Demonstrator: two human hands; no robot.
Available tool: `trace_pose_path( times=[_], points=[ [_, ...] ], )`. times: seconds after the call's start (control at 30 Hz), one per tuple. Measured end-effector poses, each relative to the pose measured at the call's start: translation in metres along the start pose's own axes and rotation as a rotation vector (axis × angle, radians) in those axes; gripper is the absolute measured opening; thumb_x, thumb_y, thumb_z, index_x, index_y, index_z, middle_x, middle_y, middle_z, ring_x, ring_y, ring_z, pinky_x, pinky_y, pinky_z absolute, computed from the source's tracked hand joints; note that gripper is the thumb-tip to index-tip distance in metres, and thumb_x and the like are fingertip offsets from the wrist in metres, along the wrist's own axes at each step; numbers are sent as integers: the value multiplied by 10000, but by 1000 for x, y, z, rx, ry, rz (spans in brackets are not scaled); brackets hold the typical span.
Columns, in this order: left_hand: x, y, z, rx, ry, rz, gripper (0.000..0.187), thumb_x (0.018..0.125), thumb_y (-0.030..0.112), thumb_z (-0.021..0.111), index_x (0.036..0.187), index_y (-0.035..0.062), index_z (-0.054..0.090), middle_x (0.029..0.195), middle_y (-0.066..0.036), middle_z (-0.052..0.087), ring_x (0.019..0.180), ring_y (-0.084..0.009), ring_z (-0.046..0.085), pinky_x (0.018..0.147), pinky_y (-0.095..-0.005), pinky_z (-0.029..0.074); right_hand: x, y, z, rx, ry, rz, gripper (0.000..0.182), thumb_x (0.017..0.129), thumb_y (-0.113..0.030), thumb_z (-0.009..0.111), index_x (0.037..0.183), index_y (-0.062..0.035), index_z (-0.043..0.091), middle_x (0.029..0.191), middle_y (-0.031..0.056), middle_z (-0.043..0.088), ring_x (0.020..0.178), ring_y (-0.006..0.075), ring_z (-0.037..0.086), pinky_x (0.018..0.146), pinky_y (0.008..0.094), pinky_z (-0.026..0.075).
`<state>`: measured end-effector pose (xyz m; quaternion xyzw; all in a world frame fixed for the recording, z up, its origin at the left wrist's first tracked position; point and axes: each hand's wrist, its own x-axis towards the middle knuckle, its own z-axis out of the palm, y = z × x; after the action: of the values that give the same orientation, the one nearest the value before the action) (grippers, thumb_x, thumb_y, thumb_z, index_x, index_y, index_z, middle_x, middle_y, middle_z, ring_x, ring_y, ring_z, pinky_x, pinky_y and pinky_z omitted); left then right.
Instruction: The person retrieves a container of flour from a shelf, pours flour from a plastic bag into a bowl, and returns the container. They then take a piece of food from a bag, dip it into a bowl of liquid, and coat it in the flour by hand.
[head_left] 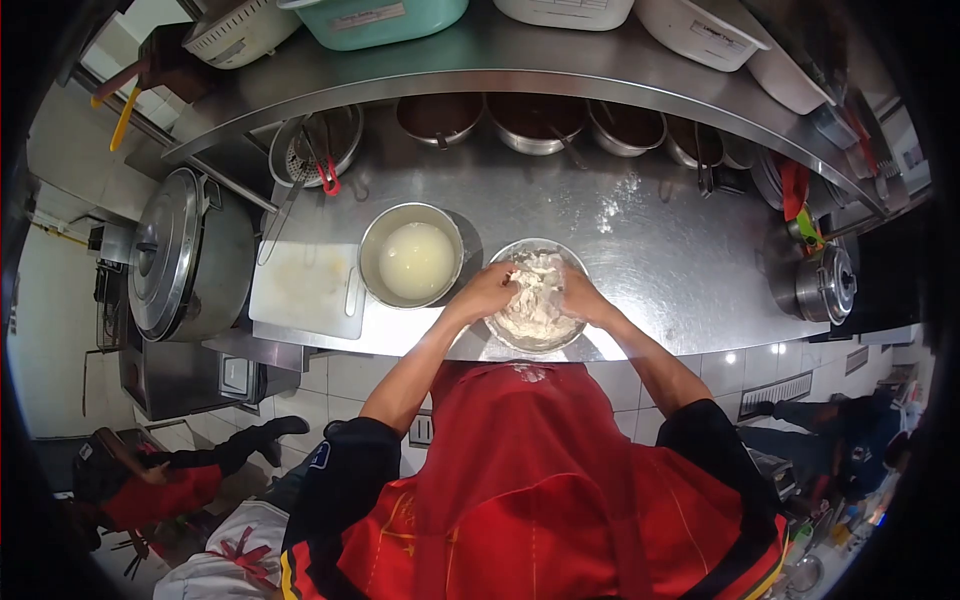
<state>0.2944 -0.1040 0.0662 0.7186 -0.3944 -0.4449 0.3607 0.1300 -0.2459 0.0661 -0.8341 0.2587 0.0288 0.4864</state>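
Note:
A metal bowl (492, 335) holding a pale, crumbly flour mixture (532, 308) stands near the counter's front edge. My left hand (487, 291) reaches over its left rim, fingers curled into the mixture. From the right side my right hand (581, 298) is in the same bowl, its fingers bent into the flour and partly covered by it. Just left of the bowl sits a metal pot (367, 250) with cloudy, pale yellow liquid (416, 261) in it. A white cutting board (300, 290) lies further left.
Several metal bowls (538, 145) with utensils line the counter's back under a shelf (480, 55) of plastic tubs (375, 22). A large lidded pot (190, 255) stands left, a smaller one (825, 285) right. Flour dusts the steel counter (690, 270). Other people (180, 490) are behind on both sides.

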Motion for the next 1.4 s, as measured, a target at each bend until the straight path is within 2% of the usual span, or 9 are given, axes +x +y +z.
trace_pose_path(
  times=[0.1, 0.23, 0.37, 0.47, 0.73, 0.93, 1.07, 1.2, 1.4],
  points=[
    [0, -7, 7, 330, 105, 110, 323, 819, 95, 526, 1100, -57, 571, 1027, -277, 621, 974, -376, 616, 845, -428, 474, 3, -5, -14, -103, -199, 16, 662, 755, -132, 617, 1353, 39, 388, 1314, 316, 454, 1267, 406, 426, 1065, 404, 344],
    [-26, 22, 18, 603, 194, 59, 333, 808, 15, 495, 1125, -26, 588, 1024, -265, 618, 989, -398, 607, 846, -447, 490, -17, -10, 12, -478, -72, -127, 571, 765, -47, 568, 1313, 41, 438, 1196, 324, 542, 1198, 414, 493, 1047, 411, 378],
    [-37, 29, 16, 557, 280, 0, 292, 788, 3, 533, 1068, -17, 613, 1055, -260, 604, 1045, -393, 579, 845, -451, 485, -6, 7, 45, -690, -46, -225, 593, 779, -98, 613, 1335, -4, 432, 1284, 315, 479, 1199, 448, 474, 1037, 434, 389],
    [-48, 24, 13, 550, 435, 6, 271, 774, 7, 560, 1036, -13, 627, 1024, -232, 599, 1019, -382, 573, 826, -453, 486, 11, -1, 36, -452, -61, -71, 547, 775, -106, 616, 1299, -20, 485, 1224, 314, 526, 1170, 428, 505, 995, 418, 425],
    [-64, 21, 20, 465, 687, 173, 447, 741, 1, 633, 1173, -17, 518, 1103, -197, 492, 1089, -387, 493, 880, -475, 442, 28, 34, 29, -335, 105, -127, 518, 801, -182, 627, 1224, 88, 496, 889, 280, 628, 887, 414, 625, 844, 438, 494],
    [-62, -23, 50, 71, 624, 60, 613, 797, 4, 591, 1324, -26, 278, 1204, -285, 435, 1128, -501, 444, 942, -497, 397, -13, -9, 42, -846, 206, -187, 516, 804, -169, 576, 1243, 87, 481, 1142, 311, 554, 1053, 420, 556, 912, 446, 454],
    [-53, -29, 55, -363, 455, -104, 604, 859, 1, 435, 1416, 45, 206, 1262, -335, 464, 1167, -469, 480, 988, -455, 378, -1, -20, 76, -558, -174, 177, 668, 818, -204, 585, 1345, 125, 341, 1307, 340, 426, 1241, 495, 383, 1069, 488, 304],
    [-40, -44, 51, -411, 471, -113, 618, 852, -32, 372, 1435, 89, 206, 1280, -305, 489, 1142, -423, 535, 968, -423, 410, 9, -5, 59, -600, -440, -172, 669, 846, -202, 531, 1405, 79, 293, 1355, 311, 416, 1361, 416, 282, 1152, 473, 161],
    [-43, -20, 31, -434, 422, -79, 617, 828, -63, 349, 1413, 104, 251, 1250, -268, 517, 1110, -359, 564, 890, -403, 478, 16, 2, 40, -707, -577, -310, 559, 836, -150, 552, 1358, 3, 425, 1346, 248, 472, 1322, 361, 378, 1124, 429, 265]
  ],
)
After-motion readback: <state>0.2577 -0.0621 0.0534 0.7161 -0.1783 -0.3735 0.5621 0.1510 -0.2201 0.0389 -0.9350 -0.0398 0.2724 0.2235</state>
